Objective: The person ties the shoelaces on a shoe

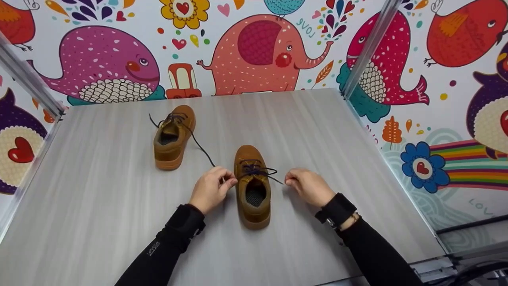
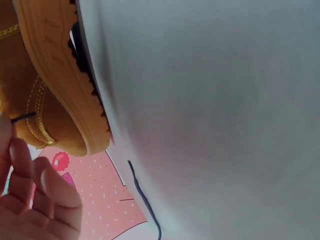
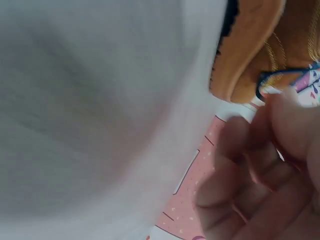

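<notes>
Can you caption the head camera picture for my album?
Left hand and right hand flank a dark-laced brown shoe; another shoe sits farther back.

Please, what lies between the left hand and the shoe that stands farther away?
In the head view, a dark lace runs across the pale table from the farther shoe toward the left hand.

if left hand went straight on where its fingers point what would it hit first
Probably the side of the nearer shoe, just beside the left hand, though depth is hard to judge.
</notes>
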Available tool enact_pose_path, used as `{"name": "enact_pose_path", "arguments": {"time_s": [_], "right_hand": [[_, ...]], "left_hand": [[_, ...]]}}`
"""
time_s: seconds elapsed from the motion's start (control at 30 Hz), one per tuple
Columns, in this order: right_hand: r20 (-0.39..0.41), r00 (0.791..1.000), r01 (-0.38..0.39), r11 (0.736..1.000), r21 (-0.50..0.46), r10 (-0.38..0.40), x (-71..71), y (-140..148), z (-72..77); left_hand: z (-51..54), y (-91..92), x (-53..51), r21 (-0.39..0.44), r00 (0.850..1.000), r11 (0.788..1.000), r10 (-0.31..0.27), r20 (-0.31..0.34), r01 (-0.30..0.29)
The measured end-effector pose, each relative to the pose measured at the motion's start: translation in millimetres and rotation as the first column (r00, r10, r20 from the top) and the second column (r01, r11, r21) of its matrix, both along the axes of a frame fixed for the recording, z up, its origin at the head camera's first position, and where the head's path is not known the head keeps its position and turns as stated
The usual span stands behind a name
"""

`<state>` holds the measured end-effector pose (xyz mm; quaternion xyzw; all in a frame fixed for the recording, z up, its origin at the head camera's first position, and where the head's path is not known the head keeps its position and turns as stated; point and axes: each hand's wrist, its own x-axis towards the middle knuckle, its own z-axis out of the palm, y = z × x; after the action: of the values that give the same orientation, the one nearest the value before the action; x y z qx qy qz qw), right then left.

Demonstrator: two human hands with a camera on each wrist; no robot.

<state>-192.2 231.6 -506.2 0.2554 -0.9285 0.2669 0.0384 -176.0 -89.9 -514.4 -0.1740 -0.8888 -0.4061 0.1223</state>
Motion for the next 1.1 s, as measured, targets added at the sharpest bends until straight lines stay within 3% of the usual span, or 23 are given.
{"name": "enact_pose_path", "arguments": {"time_s": [0.17,0.27,0.4,0.47,0.57,0.63,0.67,0.73,0.8,0.87,0.93,1.0,1.1], "right_hand": [[0.136,0.991,0.024,0.984,-0.175,0.0,-14.7,-4,4.9],[0.197,0.98,0.009,0.977,-0.215,0.034,-23.1,-13,2.7],[0.255,0.966,0.015,0.975,-0.222,0.043,-30.3,-24,-2.3],[0.277,0.96,0.036,0.968,-0.247,0.035,-32.0,-26,-3.1],[0.324,0.946,0.08,0.947,-0.312,0.027,-33.1,-25,-1.9],[0.364,0.931,0.101,0.929,-0.356,0.039,-32.9,-25,0.5],[0.38,0.924,0.108,0.923,-0.37,0.044,-33.1,-25,1.9],[0.403,0.914,0.116,0.915,-0.386,0.055,-32.8,-26,4.4],[0.414,0.908,0.117,0.912,-0.393,0.062,-32.8,-28,6.0],[0.411,0.91,0.117,0.91,-0.397,0.063,-32.9,-29,6.3],[0.396,0.916,0.112,0.907,-0.405,0.064,-33.5,-29,5.7],[0.384,0.921,0.11,0.899,-0.425,0.068,-34.2,-27,4.7],[0.393,0.917,0.128,0.882,-0.453,0.069,-36.0,-23,2.0]], "left_hand": [[18.4,10.5,-10.5,0.148,0.986,0.987,0.036,0.164,-0.06],[32.6,21.3,-16.7,0.15,0.961,0.986,0.031,0.274,-0.075],[43.6,28.6,-21.1,0.145,0.918,0.989,-0.044,0.395,-0.016],[46.3,28.4,-22.4,0.236,0.877,0.972,-0.126,0.463,0.016],[49.1,26.5,-24.1,0.425,0.79,0.905,-0.263,0.554,0.004],[51.2,26.6,-25.0,0.481,0.751,0.877,-0.31,0.582,-0.011],[52.4,27.3,-25.4,0.472,0.751,0.882,-0.311,0.582,0.0],[55.9,30.5,-25.3,0.38,0.782,0.924,-0.268,0.562,0.044],[58.1,34.5,-24.5,0.235,0.84,0.967,-0.204,0.502,0.094],[58.1,37.6,-23.9,0.114,0.899,0.988,-0.141,0.415,0.102],[55.3,38.3,-23.8,0.07,0.934,0.995,-0.093,0.345,0.073],[50.7,36.0,-24.1,0.082,0.952,0.996,-0.044,0.302,0.02],[42.7,29.5,-23.8,0.166,0.949,0.984,0.008,0.314,-0.064]]}}
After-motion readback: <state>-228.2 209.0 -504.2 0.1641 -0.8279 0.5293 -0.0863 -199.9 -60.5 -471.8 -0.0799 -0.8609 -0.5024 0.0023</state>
